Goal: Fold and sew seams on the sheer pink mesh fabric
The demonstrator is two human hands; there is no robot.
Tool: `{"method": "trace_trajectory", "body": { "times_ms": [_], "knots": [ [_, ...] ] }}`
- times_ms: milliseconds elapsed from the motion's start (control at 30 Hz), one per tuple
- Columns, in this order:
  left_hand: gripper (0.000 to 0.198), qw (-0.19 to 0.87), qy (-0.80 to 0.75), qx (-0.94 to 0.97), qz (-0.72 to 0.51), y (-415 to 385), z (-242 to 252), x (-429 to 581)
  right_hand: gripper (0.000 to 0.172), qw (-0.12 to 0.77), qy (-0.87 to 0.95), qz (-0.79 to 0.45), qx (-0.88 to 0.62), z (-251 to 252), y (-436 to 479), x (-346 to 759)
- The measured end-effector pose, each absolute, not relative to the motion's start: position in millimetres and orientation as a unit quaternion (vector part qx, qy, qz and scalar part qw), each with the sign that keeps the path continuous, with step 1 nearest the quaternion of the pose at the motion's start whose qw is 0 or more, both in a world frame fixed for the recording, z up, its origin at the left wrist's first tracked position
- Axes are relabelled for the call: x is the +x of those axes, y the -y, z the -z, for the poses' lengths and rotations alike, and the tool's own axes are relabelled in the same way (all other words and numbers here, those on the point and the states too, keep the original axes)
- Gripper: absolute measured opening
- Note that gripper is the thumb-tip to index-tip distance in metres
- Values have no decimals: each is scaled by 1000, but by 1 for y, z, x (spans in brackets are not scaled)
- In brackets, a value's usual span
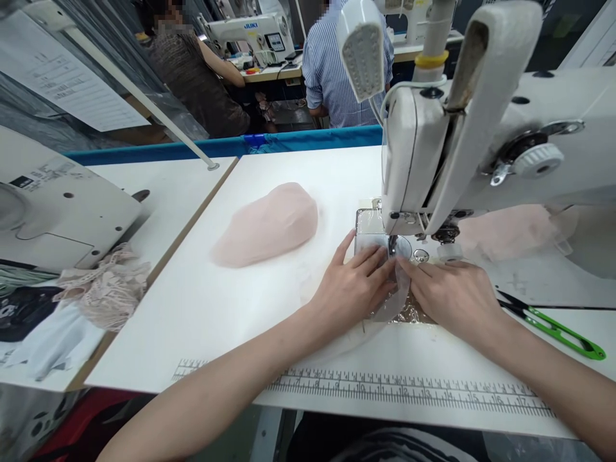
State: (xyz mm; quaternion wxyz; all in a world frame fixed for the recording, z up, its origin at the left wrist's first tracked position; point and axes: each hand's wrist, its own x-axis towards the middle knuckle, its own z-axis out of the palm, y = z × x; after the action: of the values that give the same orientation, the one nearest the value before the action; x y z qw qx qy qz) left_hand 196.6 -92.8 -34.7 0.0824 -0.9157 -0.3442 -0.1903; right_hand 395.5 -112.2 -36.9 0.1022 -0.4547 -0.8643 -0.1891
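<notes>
A piece of thin, sheer pale fabric (397,298) lies under the presser foot (392,245) of a white sewing machine (418,147). My left hand (353,282) rests flat on the fabric left of the foot, its fingers stretched out and the thumb apart. Just right of the foot, my right hand (450,292) has its fingers together at the fabric's edge, thumb and index tip pinching it. The fingertips of both hands almost meet in front of the needle area. Part of the fabric is hidden beneath my left hand.
Pale pink cut pieces (269,224) lie left of the machine, with more pink fabric (510,231) behind my right hand. Green-handled thread snips (553,324) lie at right. A printed ruler (409,388) runs along the front edge. Two people sit beyond the blue-edged table.
</notes>
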Motion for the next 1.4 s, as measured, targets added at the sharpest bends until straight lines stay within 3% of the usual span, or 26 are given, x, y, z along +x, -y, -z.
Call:
{"method": "trace_trajectory", "body": {
  "times_ms": [167,300,433,567,667,700,800,1000,1233,1400],
  "knots": [
    [33,73,349,-915,188,90,36,196,36,105,861,191,-459,38,108,395],
    [30,58,343,-916,198,93,32,196,32,162,861,191,-443,36,107,397],
    [21,-37,365,-910,193,103,11,194,28,204,888,136,-388,30,110,398],
    [46,-147,356,-920,68,119,-10,190,22,217,920,69,-320,27,111,400],
    [22,-91,361,-928,24,123,-5,191,22,240,918,59,-309,28,111,404],
    [16,-62,369,-927,29,121,0,192,21,247,917,61,-308,28,110,406],
    [24,-45,387,-915,107,110,15,195,17,272,908,49,-313,29,109,410],
    [27,-216,423,-854,210,82,11,197,10,372,845,42,-382,28,108,412],
    [34,-297,393,-859,142,66,3,197,38,310,815,70,-484,29,101,409],
    [42,-324,351,-863,163,61,4,194,28,328,819,49,-468,32,102,408]
  ]
}}
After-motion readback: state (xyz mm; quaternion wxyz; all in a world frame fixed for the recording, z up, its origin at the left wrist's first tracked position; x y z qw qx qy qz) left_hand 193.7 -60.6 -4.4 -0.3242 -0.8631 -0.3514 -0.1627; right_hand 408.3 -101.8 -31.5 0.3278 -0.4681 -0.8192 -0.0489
